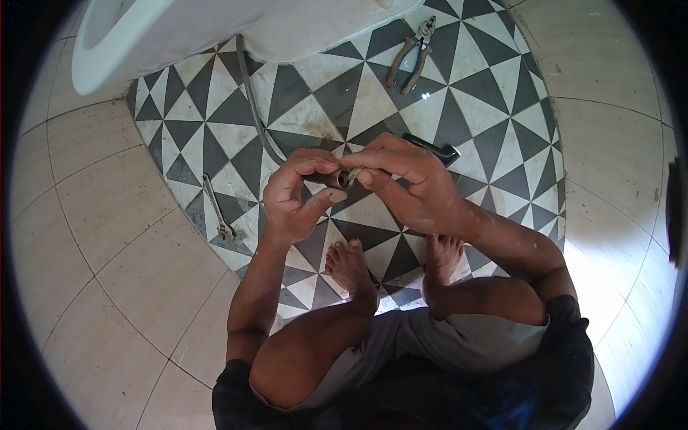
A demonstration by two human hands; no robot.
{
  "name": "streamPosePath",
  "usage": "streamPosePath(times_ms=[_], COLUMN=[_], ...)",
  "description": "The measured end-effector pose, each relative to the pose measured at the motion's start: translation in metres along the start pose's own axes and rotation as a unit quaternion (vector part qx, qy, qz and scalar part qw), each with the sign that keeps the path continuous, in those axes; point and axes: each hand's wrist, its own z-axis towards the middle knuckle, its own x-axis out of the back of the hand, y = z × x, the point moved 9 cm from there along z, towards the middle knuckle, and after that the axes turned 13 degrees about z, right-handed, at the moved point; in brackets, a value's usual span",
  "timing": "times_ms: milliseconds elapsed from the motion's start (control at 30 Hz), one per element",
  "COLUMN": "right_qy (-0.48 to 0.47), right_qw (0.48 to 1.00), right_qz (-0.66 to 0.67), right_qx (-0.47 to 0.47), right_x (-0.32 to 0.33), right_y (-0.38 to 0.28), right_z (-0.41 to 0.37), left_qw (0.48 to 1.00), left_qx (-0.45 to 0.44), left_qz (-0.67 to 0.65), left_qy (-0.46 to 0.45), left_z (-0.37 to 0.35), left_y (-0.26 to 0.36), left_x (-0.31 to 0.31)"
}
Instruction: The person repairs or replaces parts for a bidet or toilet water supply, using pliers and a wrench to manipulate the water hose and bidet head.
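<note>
My left hand (295,197) is closed around a dark tubular hose fitting (331,179), whose round end faces right. A grey hose (256,107) runs down from beside the white fixture to this hand. My right hand (408,183) pinches a small tan, twisted piece (352,176) right at the fitting's opening; what it is I cannot tell. Just beyond the right wrist a black handle-shaped part (437,150) shows, partly hidden by that hand.
Pliers (413,57) with brown grips lie on the patterned tile floor (494,107) at the upper right. An adjustable wrench (217,208) rests at the left. The white ceramic fixture (315,32) stands ahead. My bare feet (351,266) are below my hands, with beige tiled walls (107,236) around.
</note>
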Motion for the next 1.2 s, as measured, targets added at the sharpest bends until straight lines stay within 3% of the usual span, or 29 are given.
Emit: streamPosePath(times_ms=[233,300,400,467,733,900,1033,1200], right_qy=[-0.027,0.032,0.032,0.016,0.012,-0.013,-0.011,0.044], right_qw=[0.996,0.973,0.978,0.984,0.988,1.0,1.0,0.996], right_qz=[0.059,0.187,0.18,0.15,0.105,0.014,0.015,-0.025], right_qx=[-0.06,-0.13,-0.095,-0.092,-0.113,-0.013,0.022,0.079], right_x=[0.002,0.005,0.008,0.009,0.008,0.009,0.008,0.009], right_y=[0.005,0.015,0.012,0.008,0.01,-0.004,-0.008,-0.02], right_z=[0.0,-0.003,-0.002,0.0,0.003,0.01,0.01,0.004], left_qw=[0.999,0.998,0.998,0.98,0.993,0.995,0.992,0.984], left_qx=[-0.005,-0.007,0.023,0.124,0.065,0.072,0.083,0.091], left_qz=[-0.043,-0.049,-0.06,-0.136,-0.084,-0.054,-0.079,-0.137], left_qy=[0.026,0.026,0.029,0.07,0.055,0.052,0.059,0.065], left_z=[-0.001,-0.002,-0.004,-0.007,-0.008,-0.008,-0.008,-0.006], left_y=[-0.002,-0.004,-0.006,-0.017,-0.022,-0.019,-0.022,-0.022], left_x=[0.001,0.001,0.002,0.003,0.003,-0.001,-0.001,0.0])
